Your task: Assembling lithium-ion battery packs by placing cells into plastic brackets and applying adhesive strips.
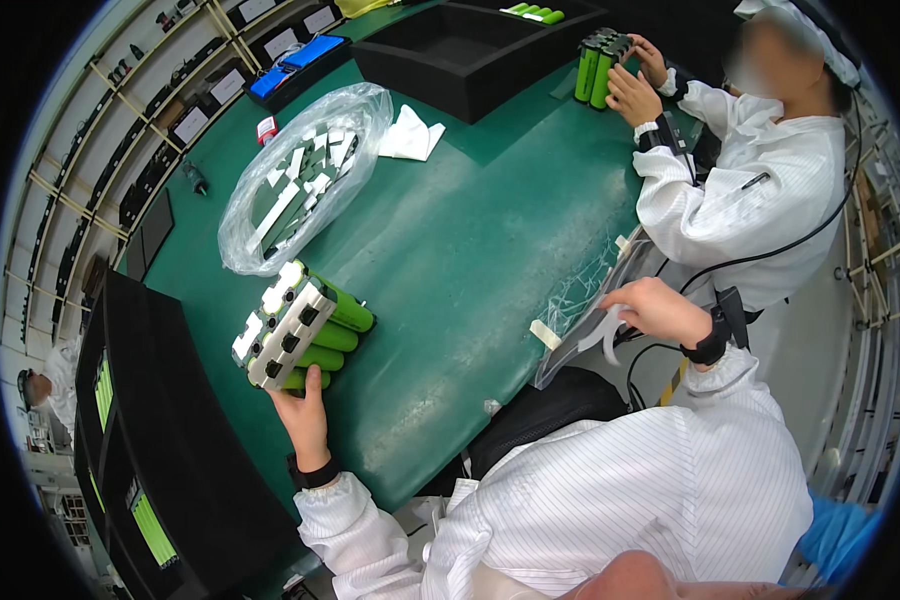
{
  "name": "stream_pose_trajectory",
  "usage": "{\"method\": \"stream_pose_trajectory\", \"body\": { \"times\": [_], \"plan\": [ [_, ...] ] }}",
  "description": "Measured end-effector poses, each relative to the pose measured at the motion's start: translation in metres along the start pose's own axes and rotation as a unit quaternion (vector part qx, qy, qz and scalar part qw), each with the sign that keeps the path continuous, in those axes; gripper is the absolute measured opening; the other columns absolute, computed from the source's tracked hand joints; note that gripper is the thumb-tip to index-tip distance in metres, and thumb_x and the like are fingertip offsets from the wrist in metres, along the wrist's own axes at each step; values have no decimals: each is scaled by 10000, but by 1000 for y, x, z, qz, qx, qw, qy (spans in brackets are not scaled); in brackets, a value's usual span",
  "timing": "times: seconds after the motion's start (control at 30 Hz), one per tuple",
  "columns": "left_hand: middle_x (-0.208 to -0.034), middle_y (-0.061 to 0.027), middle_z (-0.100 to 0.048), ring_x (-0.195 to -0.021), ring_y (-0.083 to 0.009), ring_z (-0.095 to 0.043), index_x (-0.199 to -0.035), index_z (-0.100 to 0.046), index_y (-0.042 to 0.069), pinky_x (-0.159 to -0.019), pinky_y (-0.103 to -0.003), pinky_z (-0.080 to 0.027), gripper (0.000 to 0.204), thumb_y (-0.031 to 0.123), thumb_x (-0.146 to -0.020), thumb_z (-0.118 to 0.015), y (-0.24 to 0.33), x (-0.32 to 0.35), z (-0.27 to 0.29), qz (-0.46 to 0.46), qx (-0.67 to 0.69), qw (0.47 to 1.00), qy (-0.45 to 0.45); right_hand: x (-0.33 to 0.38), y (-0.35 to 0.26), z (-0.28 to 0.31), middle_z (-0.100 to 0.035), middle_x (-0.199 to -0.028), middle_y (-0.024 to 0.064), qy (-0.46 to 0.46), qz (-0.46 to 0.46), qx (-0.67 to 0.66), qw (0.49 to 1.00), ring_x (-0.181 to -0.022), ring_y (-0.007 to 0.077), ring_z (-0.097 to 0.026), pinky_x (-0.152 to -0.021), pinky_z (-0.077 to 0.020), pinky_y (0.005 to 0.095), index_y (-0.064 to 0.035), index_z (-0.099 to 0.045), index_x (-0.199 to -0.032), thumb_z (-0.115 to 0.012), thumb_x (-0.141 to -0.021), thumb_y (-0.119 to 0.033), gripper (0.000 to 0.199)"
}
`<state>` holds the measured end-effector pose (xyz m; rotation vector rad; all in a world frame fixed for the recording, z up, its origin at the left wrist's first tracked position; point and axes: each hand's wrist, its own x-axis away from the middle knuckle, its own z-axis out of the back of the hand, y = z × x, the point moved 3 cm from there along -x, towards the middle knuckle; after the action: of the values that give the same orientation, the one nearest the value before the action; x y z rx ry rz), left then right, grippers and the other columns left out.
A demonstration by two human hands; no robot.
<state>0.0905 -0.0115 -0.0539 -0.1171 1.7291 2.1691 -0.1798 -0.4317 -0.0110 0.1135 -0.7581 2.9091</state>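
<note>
A pack of green cylindrical battery cells [305, 325] with white and grey end holders lies on its side on the green table [460, 250]. My left hand [305, 415] rests against the pack's near end, its fingers touching the lowest cells. My right hand [655, 310] is at the table's right edge, pinching a thin white strip beside a clear plastic bag [585, 300] that hangs over the edge.
A clear bag of white and grey holder pieces [295, 175] lies behind the pack. Black foam trays [470, 45] stand at the back and at my left [160, 420]. A co-worker in white [740, 180] holds upright green cells [600, 70].
</note>
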Motion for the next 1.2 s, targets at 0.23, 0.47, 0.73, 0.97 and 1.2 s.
{"method": "stream_pose_trajectory", "body": {
  "times": [0.23,0.47,0.73,0.97,1.2],
  "plan": [
    [-1322,-149,-449,-1195,-226,-451,-1393,-299,-9,-1023,-358,-354,644,97,-876,-669,4,2,-2,-11,-29,1000,7,-8,-33,21,-674,-897,115,-36,105,-80,991,-820,304,-640,-758,-508,356,-30,-691,-930,-612,-779,17,177],
    [-1204,-147,-541,-1097,-231,-524,-1261,-444,-13,-947,-354,-413,553,103,-807,-738,17,-1,2,-48,-36,998,25,-24,-27,-1,-679,-917,123,-54,113,-93,988,-851,296,-647,-746,-504,352,-34,-691,-908,-623,-739,40,196],
    [-1218,-161,-549,-1101,-239,-546,-1336,-323,4,-932,-351,-440,704,127,-791,-753,21,-6,-4,-12,-35,999,-11,-31,37,-54,-685,-849,124,-82,-58,-107,989,-735,301,-674,-702,-531,353,7,-648,-990,-589,-761,48,240],
    [-1283,-204,-497,-1173,-270,-506,-1441,-164,-41,-986,-364,-409,904,154,-789,-760,18,0,-1,-42,-42,998,-6,-56,106,-138,-525,-1321,164,-141,98,237,956,-1260,371,-433,-1087,-300,465,-81,-586,-1218,-566,-791,-115,429],
    [-1377,-213,-402,-1268,-292,-429,-1460,-142,-12,-1050,-377,-356,948,170,-779,-776,8,-7,-10,-45,-1,999,-20,-81,208,-193,-541,-1293,144,-143,45,149,977,-1265,354,-432,-1084,-287,494,-118,-587,-1220,-602,-807,-196,420]
  ]
}}
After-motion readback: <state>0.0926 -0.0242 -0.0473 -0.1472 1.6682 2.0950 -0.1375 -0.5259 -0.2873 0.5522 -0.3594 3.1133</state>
